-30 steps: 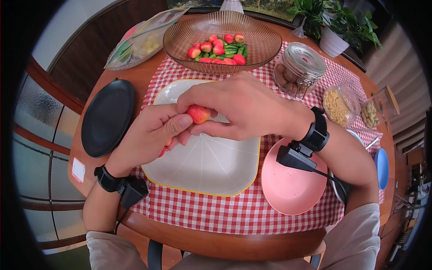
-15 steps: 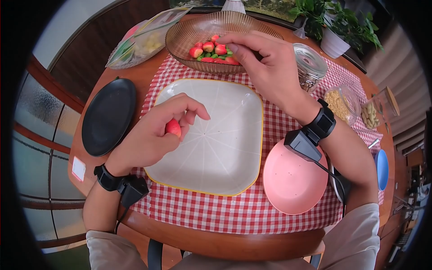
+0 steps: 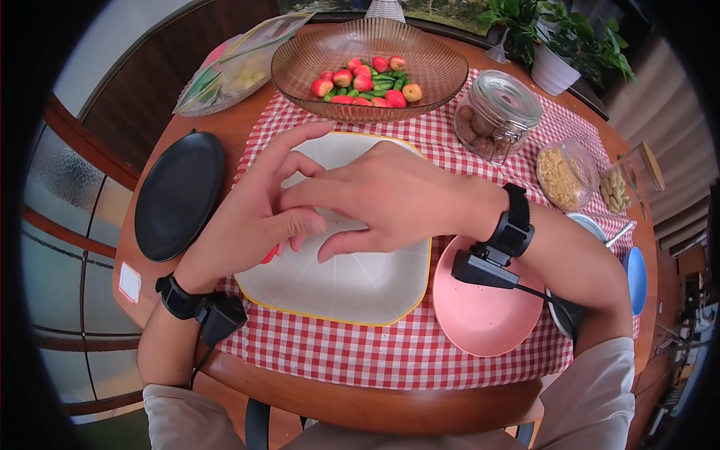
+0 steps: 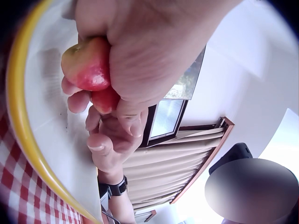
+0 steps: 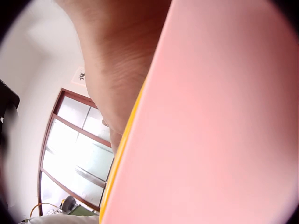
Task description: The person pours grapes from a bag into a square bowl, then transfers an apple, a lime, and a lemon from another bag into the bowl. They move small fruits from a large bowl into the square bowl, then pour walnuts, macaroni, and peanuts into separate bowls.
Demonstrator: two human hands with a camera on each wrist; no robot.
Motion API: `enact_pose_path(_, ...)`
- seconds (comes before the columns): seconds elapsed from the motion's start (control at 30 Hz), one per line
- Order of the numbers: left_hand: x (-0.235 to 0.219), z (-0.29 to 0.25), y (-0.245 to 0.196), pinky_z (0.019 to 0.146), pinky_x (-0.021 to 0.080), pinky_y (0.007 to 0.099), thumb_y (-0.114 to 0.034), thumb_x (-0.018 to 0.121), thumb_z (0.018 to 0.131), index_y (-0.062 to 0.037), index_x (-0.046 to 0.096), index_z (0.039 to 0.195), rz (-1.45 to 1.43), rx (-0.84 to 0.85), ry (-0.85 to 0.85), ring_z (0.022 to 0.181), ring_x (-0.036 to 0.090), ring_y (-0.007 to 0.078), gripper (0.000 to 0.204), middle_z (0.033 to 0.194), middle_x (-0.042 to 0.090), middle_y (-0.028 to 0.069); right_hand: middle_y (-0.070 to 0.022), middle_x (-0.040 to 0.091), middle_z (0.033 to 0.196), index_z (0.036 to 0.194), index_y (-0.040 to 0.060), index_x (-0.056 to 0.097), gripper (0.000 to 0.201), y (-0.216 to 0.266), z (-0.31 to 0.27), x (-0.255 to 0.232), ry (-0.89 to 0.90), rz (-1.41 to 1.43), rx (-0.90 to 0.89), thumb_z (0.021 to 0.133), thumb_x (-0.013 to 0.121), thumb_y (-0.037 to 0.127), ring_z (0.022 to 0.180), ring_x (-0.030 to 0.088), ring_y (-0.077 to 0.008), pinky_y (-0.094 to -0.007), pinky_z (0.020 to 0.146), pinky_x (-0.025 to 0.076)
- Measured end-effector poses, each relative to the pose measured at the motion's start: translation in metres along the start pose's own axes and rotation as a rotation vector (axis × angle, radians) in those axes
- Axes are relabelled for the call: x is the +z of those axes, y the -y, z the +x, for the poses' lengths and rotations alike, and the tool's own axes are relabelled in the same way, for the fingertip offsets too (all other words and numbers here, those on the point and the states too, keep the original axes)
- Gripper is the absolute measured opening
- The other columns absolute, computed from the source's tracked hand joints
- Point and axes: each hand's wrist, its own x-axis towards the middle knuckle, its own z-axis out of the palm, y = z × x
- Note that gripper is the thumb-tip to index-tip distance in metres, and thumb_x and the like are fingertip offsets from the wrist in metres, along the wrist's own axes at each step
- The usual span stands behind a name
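L hand (image 3: 251, 202), some fingers bent round, cradles two small, round, red-and-yellow fruits (image 4: 87, 65), prob. palm-side to free its fingertips. R hand (image 3: 390, 196), thumb & fingers spread w/ no visible grip, meets it above a square, pale-grey, yellow-rimmed dish (image 3: 360, 292), likely handy for catching drops.

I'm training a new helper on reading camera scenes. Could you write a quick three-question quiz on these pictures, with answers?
1. Which hand holds the round red-yellow fruit in the left wrist view?
2. True or false: the white dish has a red rim.
3. Besides red fruits, the brown bowl contains:
A. walnuts
B. small green produce
C. spoons

Key:
1. The left hand.
2. False; its rim is yellow.
3. B.
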Motion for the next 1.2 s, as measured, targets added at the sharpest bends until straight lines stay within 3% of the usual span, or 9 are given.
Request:
enact_pose_path(0.07,0.001,0.000,0.001,0.060,0.049,0.0190,0.003,0.070,0.093,-0.0128,0.028,0.163,0.024,0.011,0.001,0.077,0.062,0.0062,0.083,0.118,0.055,0.0044,-0.0033,0.071,0.090,0.125,0.0168,0.065,0.040,0.005,0.001,0.001,0.062,-0.039,0.032,0.090,0.076,0.032,0.069,0.068,-0.0264,-0.0387,0.059,0.052)
enact_pose_path(0.37,-0.001,0.000,0.009,0.066,0.049,0.0209,-0.008,0.073,0.097,-0.0145,0.026,0.164,-0.051,0.110,0.058,0.079,0.061,0.0078,0.083,0.123,0.051,0.0052,-0.0029,0.069,0.081,0.107,0.0144,0.069,0.023,0.002,-0.002,-0.009,0.038,-0.148,0.039,0.089,0.074,0.026,0.066,0.067,-0.0264,-0.0385,0.054,0.050)
enact_pose_path(0.57,-0.003,-0.003,0.002,0.064,0.044,0.0189,-0.045,0.051,0.111,-0.0133,0.032,0.161,0.111,0.056,-0.006,0.074,0.053,0.0064,0.063,0.113,0.053,0.0029,-0.0078,0.072,0.080,0.102,0.0121,0.077,0.017,-0.017,-0.002,-0.036,-0.575,-0.225,0.178,0.087,0.073,0.020,0.063,0.068,-0.0265,-0.0376,0.058,0.055)
enact_pose_path(0.63,-0.002,-0.002,0.003,0.060,0.042,0.0174,-0.067,0.051,0.103,-0.0055,0.032,0.160,0.119,0.028,-0.027,0.071,0.056,0.0067,0.086,0.111,0.054,0.0066,-0.0056,0.070,0.082,0.115,0.0065,0.078,0.023,-0.024,-0.005,-0.040,-0.681,-0.160,0.318,0.093,0.072,0.007,0.066,0.063,-0.0090,-0.0244,0.060,0.050)
enact_pose_path(0.77,-0.004,-0.002,0.006,0.059,0.042,0.0177,-0.066,0.047,0.105,-0.0055,0.034,0.159,0.137,0.037,-0.019,0.070,0.055,0.0068,0.082,0.110,0.054,0.0066,-0.0055,0.072,0.087,0.115,0.0048,0.077,0.023,-0.028,-0.008,-0.043,-0.591,-0.327,0.246,0.094,0.068,0.003,0.067,0.063,-0.0080,-0.0233,0.061,0.050)
enact_pose_path(0.87,-0.003,-0.003,0.005,0.061,0.042,0.0189,-0.057,0.040,0.111,-0.0094,0.038,0.157,0.125,0.000,-0.027,0.071,0.051,0.0060,0.066,0.110,0.052,0.0024,-0.0075,0.071,0.084,0.109,0.0106,0.076,0.021,-0.016,-0.003,-0.032,-0.595,-0.168,0.262,0.089,0.070,0.013,0.072,0.070,-0.0238,-0.0346,0.063,0.055)
enact_pose_path(1.0,0.002,0.001,0.010,0.058,0.039,0.0182,-0.067,0.031,0.108,-0.0077,0.041,0.155,0.058,0.078,-0.149,0.070,0.050,0.0046,0.076,0.112,0.051,0.0016,-0.0033,0.065,0.096,0.116,0.0182,0.074,0.028,0.003,-0.002,-0.014,-0.252,-0.203,0.071,0.088,0.071,0.018,0.078,0.068,-0.0233,-0.0385,0.060,0.053)
enact_pose_path(1.07,0.001,0.002,0.012,0.056,0.038,0.0180,-0.070,0.028,0.107,-0.0074,0.041,0.154,0.023,0.113,-0.186,0.070,0.050,0.0039,0.079,0.113,0.050,0.0012,-0.0061,0.064,0.110,0.126,0.0241,0.071,0.039,0.005,0.003,0.005,-0.007,-0.083,-0.079,0.088,0.075,0.020,0.090,0.067,-0.0234,-0.0378,0.075,0.054)
enact_pose_path(1.2,0.000,0.002,0.011,0.054,0.036,0.0184,-0.071,0.023,0.107,-0.0077,0.043,0.153,0.002,0.127,-0.230,0.073,0.049,0.0023,0.081,0.114,0.048,0.0000,-0.0073,0.059,0.122,0.132,0.0276,0.067,0.045,0.010,0.009,0.016,0.000,-0.075,-0.196,0.089,0.075,0.024,0.104,0.063,-0.0254,-0.0401,0.086,0.052)
